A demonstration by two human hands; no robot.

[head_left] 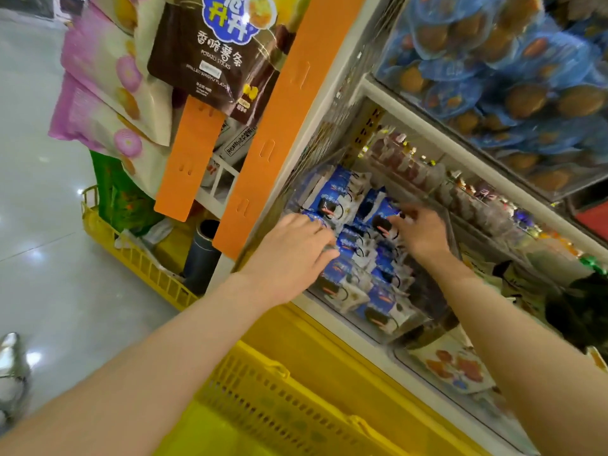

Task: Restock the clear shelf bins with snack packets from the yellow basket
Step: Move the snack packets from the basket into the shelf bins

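Observation:
A clear shelf bin (371,330) in the middle of the head view holds several blue-and-white snack packets (378,301). My left hand (292,255) reaches into the bin, its fingers lying on the packets near the bin's left side. My right hand (422,230) is deeper in the bin, fingertips pinching a blue-and-white packet (381,222) near the back. A yellow basket (283,403) stands below the bin, close to me; what it holds is out of sight.
A second yellow basket (131,255) sits on the floor at left with a dark cylinder (202,251) and bags. Orange strips (279,126) carry hanging snack bags. Neighbouring clear bins hold blue packets (500,70) above and mixed sweets (477,199) to the right.

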